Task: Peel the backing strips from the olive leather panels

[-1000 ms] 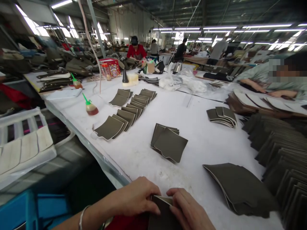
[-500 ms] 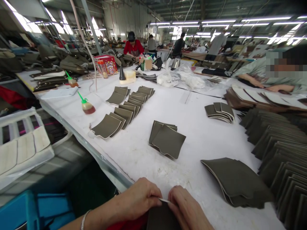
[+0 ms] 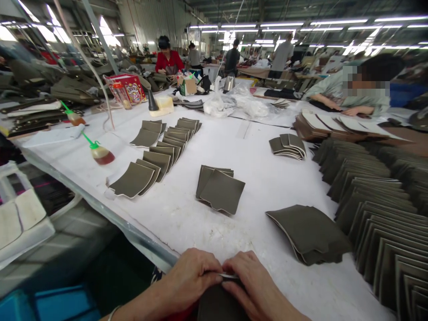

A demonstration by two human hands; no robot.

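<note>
At the table's near edge, my left hand [image 3: 197, 274] and my right hand [image 3: 249, 281] pinch the top edge of a dark olive leather-like panel [image 3: 219, 305]. Its pale edge shows between the fingertips, and the thumbs lie on the near face. The lower part of the panel runs out of the picture. Beyond my hands lies a small stack of similar olive panels [image 3: 222, 191]. A larger stack [image 3: 309, 232] sits to the right of it. Overlapping panels [image 3: 133, 178] form a fanned row on the left.
Two green-tipped glue bottles [image 3: 102, 155] stand on the left of the white table [image 3: 160, 218]. Long rows of olive panels [image 3: 377, 223] fill the right side. A person in a pale green top [image 3: 334, 89] works at the far right. Blue bins [image 3: 63, 303] are below left.
My hands have moved closer together along the panel's top edge. The view has turned a little to the right, so the table's contents appear shifted left.
</note>
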